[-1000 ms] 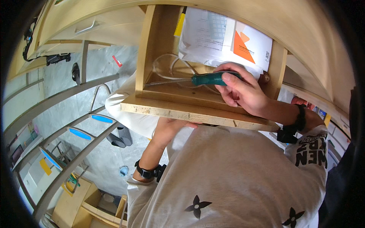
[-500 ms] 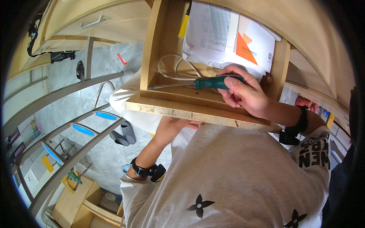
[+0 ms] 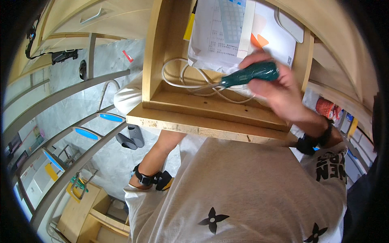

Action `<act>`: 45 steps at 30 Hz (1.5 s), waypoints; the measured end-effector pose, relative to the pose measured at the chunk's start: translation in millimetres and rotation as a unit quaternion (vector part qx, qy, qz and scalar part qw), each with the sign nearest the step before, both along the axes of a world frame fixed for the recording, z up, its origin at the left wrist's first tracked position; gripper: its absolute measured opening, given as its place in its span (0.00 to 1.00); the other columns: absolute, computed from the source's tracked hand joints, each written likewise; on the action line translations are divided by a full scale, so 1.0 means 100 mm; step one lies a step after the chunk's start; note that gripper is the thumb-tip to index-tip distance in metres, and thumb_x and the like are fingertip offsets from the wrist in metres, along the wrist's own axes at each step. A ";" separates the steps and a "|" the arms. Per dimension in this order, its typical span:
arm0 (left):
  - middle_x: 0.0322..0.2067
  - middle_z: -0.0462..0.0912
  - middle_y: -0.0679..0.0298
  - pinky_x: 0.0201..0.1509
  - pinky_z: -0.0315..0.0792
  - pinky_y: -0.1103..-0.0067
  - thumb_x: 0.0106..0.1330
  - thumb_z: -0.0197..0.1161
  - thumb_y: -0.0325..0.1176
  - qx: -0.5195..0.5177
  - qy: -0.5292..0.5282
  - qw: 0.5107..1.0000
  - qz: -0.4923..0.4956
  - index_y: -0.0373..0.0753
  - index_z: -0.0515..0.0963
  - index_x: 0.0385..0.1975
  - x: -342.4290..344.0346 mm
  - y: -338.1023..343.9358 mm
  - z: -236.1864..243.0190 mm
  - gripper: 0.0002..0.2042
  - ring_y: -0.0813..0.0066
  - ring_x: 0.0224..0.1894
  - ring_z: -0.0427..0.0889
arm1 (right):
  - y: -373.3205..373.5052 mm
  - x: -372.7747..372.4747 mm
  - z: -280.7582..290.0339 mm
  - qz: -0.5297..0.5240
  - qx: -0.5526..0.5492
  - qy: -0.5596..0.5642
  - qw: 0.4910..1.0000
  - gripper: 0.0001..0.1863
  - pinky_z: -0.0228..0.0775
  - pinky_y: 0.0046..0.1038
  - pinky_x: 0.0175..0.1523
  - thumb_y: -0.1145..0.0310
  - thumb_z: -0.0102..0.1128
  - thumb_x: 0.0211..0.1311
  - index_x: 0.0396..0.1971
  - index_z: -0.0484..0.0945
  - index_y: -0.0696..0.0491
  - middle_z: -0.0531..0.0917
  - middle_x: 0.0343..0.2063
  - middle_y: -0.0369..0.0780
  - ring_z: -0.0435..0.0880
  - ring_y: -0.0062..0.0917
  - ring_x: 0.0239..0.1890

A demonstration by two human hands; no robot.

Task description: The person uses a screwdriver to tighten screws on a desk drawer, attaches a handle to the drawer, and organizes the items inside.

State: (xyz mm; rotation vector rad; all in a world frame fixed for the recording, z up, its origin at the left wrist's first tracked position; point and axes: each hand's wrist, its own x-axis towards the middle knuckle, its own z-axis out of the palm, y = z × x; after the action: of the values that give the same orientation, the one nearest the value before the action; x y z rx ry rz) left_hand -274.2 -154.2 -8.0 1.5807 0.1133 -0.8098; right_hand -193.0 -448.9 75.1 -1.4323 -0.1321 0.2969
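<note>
In my right hand (image 3: 281,95) is a screwdriver (image 3: 252,75) with a dark green handle, its shaft angled down to the left. The hand is slightly blurred, its fingers wrapped round the handle above an open wooden drawer (image 3: 202,128). A looped white cable (image 3: 167,77) lies in the drawer under the screwdriver's shaft. Behind it rests a stack of papers (image 3: 202,44), with a yellow item (image 3: 189,28) along the left side. My left forearm (image 3: 156,156) reaches up to the underside of the drawer front, which hides the hand and its fingers.
A metal ladder with blue treads (image 3: 87,134) stands to the left. Grey slippers (image 3: 131,138) lie on the tiled floor beside it. A red basket (image 3: 325,107) is at the right, and a cabinet with a handle (image 3: 92,15) stands at the upper left.
My right hand has lifted the screwdriver and moved it right, tilting its handle up. More of the cable shows. The drawer has shifted slightly, and my left fingers have gone out of sight beneath it.
</note>
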 end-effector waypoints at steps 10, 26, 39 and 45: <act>0.50 0.72 0.60 0.54 0.67 0.75 0.63 0.58 0.28 0.029 -0.037 0.998 -0.040 0.33 0.69 0.51 0.02 0.01 0.03 0.16 0.71 0.50 0.70 | -0.10 0.46 0.46 -0.013 -0.099 -0.105 0.989 0.21 0.66 0.15 0.26 0.59 0.51 0.66 0.51 0.70 0.60 0.78 0.30 0.39 0.74 0.14 0.21; 0.49 0.73 0.61 0.52 0.71 0.76 0.60 0.62 0.24 -0.081 0.072 0.992 0.067 0.34 0.69 0.51 -0.04 -0.07 -0.04 0.19 0.70 0.49 0.73 | 0.04 0.76 0.11 -0.009 -0.117 0.057 0.991 0.17 0.77 0.22 0.28 0.70 0.48 0.68 0.52 0.59 0.59 0.72 0.30 0.40 0.79 0.23 0.23; 0.47 0.74 0.63 0.49 0.72 0.74 0.60 0.63 0.28 -0.105 0.100 0.987 0.074 0.37 0.69 0.50 -0.04 -0.06 -0.03 0.18 0.71 0.48 0.74 | 0.09 0.80 0.10 0.019 -0.135 0.076 0.988 0.17 0.79 0.22 0.29 0.71 0.48 0.67 0.52 0.60 0.59 0.72 0.30 0.40 0.80 0.22 0.25; 0.47 0.74 0.62 0.48 0.73 0.73 0.58 0.64 0.26 -0.099 0.108 0.986 0.080 0.37 0.69 0.50 -0.05 -0.05 -0.06 0.19 0.69 0.47 0.75 | 0.06 0.81 0.05 0.020 -0.116 0.068 0.991 0.17 0.80 0.22 0.30 0.71 0.48 0.67 0.52 0.60 0.60 0.73 0.30 0.40 0.80 0.23 0.25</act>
State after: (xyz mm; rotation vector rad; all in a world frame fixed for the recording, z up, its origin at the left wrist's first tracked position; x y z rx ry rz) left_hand -278.8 -158.9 -14.4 1.2771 0.3050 -0.8372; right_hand -112.0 -442.6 80.0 -1.6356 -0.0143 0.4532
